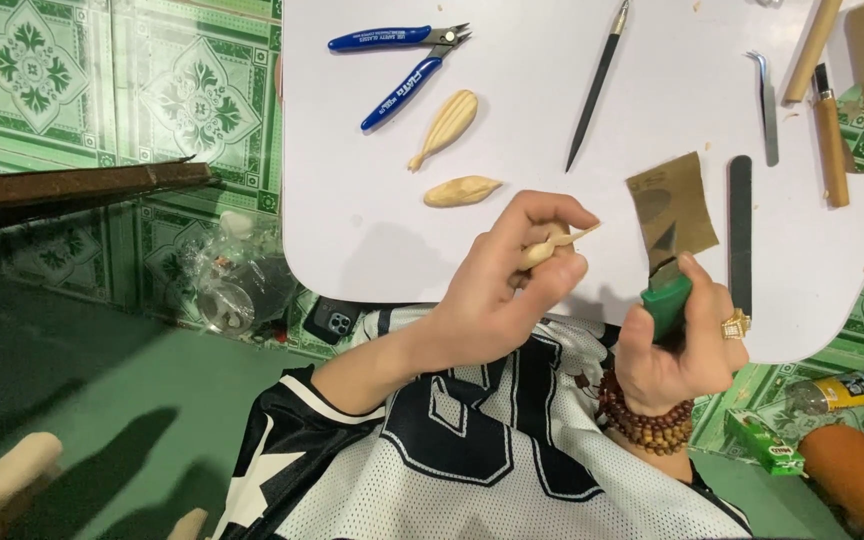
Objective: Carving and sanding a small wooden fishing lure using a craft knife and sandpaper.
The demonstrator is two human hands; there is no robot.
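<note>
Both hands work close: left hand (500, 290) pinches a pale carved wooden piece (552, 244), right hand (674, 345) fingers wrapped around a green-handled carving knife (666, 290).

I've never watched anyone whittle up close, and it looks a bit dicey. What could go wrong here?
1. The knife in the right hand points its bare blade toward the left hand; a slip might nick the fingers.
2. The small wooden piece tapers to a thin tip, which could snap under pressure.
3. The sandpaper lies just behind the blade and might get snagged.
</note>
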